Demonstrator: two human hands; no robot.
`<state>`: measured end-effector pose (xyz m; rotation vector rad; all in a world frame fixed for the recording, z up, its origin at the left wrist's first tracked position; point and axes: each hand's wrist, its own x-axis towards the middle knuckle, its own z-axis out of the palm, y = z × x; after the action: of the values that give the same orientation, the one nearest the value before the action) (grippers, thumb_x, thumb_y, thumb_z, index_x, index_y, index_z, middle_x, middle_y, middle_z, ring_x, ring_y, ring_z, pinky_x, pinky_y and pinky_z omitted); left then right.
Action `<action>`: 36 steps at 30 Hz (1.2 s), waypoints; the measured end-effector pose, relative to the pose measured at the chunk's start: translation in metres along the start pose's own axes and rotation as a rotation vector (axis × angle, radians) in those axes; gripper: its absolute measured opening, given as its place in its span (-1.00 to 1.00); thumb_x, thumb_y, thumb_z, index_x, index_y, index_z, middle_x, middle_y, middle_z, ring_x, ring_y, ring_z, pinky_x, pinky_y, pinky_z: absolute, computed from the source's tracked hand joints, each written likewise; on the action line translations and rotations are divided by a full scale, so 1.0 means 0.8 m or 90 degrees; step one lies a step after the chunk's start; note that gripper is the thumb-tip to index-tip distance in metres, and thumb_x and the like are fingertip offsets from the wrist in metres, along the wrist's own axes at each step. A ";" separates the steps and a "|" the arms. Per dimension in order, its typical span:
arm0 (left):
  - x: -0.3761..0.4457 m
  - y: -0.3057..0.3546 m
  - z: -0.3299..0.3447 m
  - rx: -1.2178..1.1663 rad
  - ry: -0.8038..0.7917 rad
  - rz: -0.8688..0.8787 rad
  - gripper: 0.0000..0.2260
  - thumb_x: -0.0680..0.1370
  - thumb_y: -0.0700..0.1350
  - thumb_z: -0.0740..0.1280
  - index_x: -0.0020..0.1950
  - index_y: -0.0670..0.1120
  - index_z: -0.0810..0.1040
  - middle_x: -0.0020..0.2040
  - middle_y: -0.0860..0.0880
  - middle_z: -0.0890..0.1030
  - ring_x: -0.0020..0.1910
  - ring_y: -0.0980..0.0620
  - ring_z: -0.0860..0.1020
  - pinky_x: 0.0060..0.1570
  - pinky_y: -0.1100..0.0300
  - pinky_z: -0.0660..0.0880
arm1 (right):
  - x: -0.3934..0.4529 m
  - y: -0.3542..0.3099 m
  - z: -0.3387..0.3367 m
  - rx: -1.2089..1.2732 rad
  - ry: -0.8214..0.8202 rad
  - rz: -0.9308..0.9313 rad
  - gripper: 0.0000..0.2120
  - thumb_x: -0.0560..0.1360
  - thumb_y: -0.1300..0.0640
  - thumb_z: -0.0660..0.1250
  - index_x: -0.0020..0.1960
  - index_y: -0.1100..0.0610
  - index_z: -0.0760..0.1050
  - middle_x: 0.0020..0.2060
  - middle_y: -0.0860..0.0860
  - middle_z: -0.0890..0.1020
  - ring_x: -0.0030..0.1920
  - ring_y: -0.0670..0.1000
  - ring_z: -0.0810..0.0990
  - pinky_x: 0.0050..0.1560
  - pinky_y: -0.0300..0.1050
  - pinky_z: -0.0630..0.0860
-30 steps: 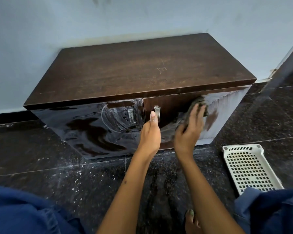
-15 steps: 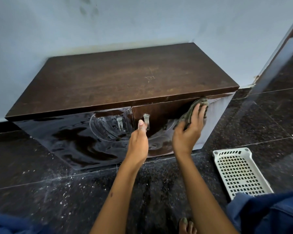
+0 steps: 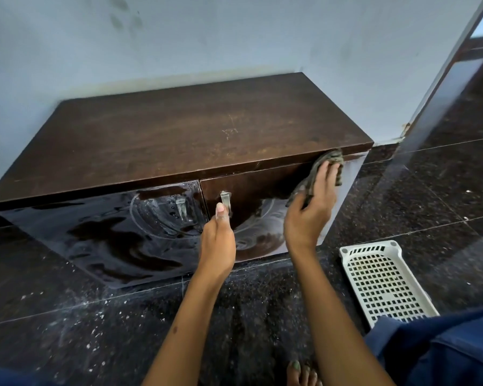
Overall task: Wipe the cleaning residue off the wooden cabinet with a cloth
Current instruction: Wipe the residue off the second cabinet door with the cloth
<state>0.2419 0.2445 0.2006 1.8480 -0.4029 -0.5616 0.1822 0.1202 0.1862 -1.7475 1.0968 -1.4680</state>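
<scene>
A low dark wooden cabinet (image 3: pixel 179 135) stands against the wall, with two glossy front doors. The left door (image 3: pixel 109 235) is wet and streaked with swirls of whitish residue. My right hand (image 3: pixel 310 210) presses a crumpled grey-green cloth (image 3: pixel 329 160) flat against the upper right corner of the right door, just under the top's edge. My left hand (image 3: pixel 219 240) is closed on the metal handle (image 3: pixel 225 200) of the right door, thumb up against it. The right door shows residue near its right edge and lower middle.
A white perforated plastic tray (image 3: pixel 382 282) lies on the dark speckled floor to the right of the cabinet. A door frame (image 3: pixel 444 79) rises at the far right. Blue clothing over my knees fills the lower corners; my toes (image 3: pixel 301 371) show at the bottom.
My right hand has slid the cloth up and to the right along the right door, reaching its top corner. My left hand stays on the handle. The view has shifted, so the cabinet sits lower.
</scene>
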 end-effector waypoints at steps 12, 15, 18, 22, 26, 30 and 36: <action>-0.009 -0.003 0.012 0.029 0.037 0.037 -0.47 0.61 0.16 -0.13 0.47 -0.06 0.26 0.45 -0.06 0.32 0.44 0.00 0.26 0.30 0.21 0.12 | 0.018 0.016 -0.016 0.021 0.007 0.101 -0.42 0.50 0.45 0.14 0.49 0.20 0.21 0.51 0.08 0.15 0.49 0.08 0.16 0.50 -0.05 0.09; -0.011 -0.003 0.011 0.038 0.033 0.022 -0.46 0.60 0.18 -0.14 0.47 -0.04 0.27 0.45 -0.06 0.33 0.44 -0.01 0.26 0.34 0.15 0.12 | 0.020 0.020 -0.025 0.031 0.016 0.138 -0.43 0.49 0.47 0.13 0.48 0.20 0.23 0.50 0.07 0.18 0.49 0.06 0.17 0.49 -0.15 0.09; -0.003 0.000 0.008 0.033 0.019 0.019 -0.44 0.60 0.20 -0.14 0.47 -0.05 0.27 0.45 -0.05 0.33 0.44 -0.01 0.27 0.39 0.08 0.12 | 0.050 0.016 -0.024 0.063 0.068 0.175 -0.47 0.53 0.42 0.14 0.48 0.21 0.23 0.51 0.07 0.18 0.47 0.01 0.19 0.39 -0.33 0.07; -0.001 -0.007 0.004 0.047 -0.012 0.011 -0.42 0.59 0.22 -0.14 0.49 -0.05 0.23 0.47 -0.05 0.31 0.45 0.01 0.25 0.40 0.09 0.11 | 0.040 0.010 -0.020 0.022 0.068 0.107 -0.45 0.51 0.44 0.13 0.48 0.19 0.24 0.50 0.07 0.20 0.42 0.01 0.21 0.38 -0.30 0.11; 0.002 -0.006 -0.007 0.017 -0.073 -0.005 -0.43 0.58 0.23 -0.13 0.48 -0.03 0.23 0.49 -0.02 0.26 0.45 0.05 0.24 0.37 0.16 0.08 | 0.048 0.019 -0.026 0.052 0.078 0.192 -0.42 0.49 0.47 0.11 0.48 0.22 0.22 0.50 0.08 0.20 0.47 0.05 0.21 0.43 -0.28 0.09; 0.008 -0.005 -0.014 -0.010 -0.087 -0.017 -0.44 0.59 0.22 -0.11 0.49 -0.04 0.21 0.50 -0.01 0.22 0.47 0.05 0.21 0.44 0.08 0.06 | 0.062 0.012 -0.024 0.048 0.097 0.213 -0.46 0.51 0.44 0.13 0.48 0.25 0.22 0.50 0.11 0.20 0.46 0.09 0.22 0.39 -0.34 0.05; 0.004 -0.007 -0.009 -0.016 -0.094 -0.004 -0.43 0.59 0.22 -0.12 0.49 -0.05 0.20 0.50 -0.01 0.23 0.46 0.06 0.21 0.36 0.18 0.06 | 0.033 0.013 -0.021 0.020 0.068 0.154 -0.41 0.47 0.48 0.11 0.47 0.19 0.26 0.49 0.06 0.22 0.42 0.00 0.25 0.41 -0.34 0.09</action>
<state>0.2486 0.2504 0.1968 1.7901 -0.4857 -0.7063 0.1646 0.0929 0.1936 -1.4711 1.2846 -1.4321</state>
